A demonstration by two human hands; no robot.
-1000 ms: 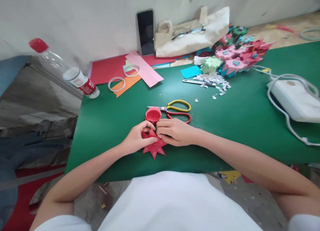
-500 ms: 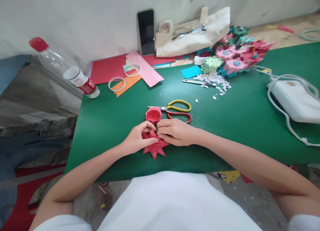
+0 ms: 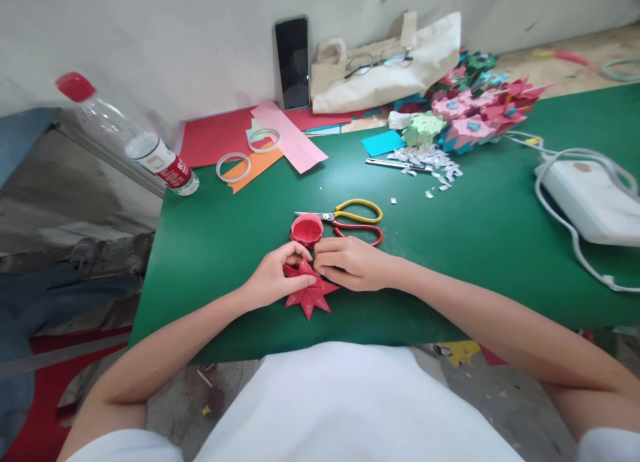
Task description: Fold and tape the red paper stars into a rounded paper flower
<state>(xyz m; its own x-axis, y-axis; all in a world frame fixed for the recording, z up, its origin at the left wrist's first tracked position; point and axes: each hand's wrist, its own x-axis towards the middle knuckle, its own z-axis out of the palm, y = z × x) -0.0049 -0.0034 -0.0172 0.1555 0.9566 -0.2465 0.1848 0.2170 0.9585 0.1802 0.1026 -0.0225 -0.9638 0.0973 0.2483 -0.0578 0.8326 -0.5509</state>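
Observation:
A red folded paper star (image 3: 309,298) with pointed tips lies near the front edge of the green table. My left hand (image 3: 280,273) grips its upper left part, thumb on top near the centre. Beside it, the fingers of my right hand (image 3: 349,263) are pressed together at the star's upper right edge; what they pinch is too small to make out. Just beyond my fingertips sits a round red paper cup shape (image 3: 307,230). Scissors (image 3: 350,217) with one yellow and one red handle lie behind my right hand.
Farther back on the green table (image 3: 225,249) are tape rolls (image 3: 233,168), coloured paper (image 3: 300,142), a cutter (image 3: 399,165), white scraps (image 3: 425,157) and paper flowers (image 3: 470,119). A bottle (image 3: 165,165) stands left; a white cabled box (image 3: 590,202) lies right. A phone (image 3: 293,63) leans on the wall.

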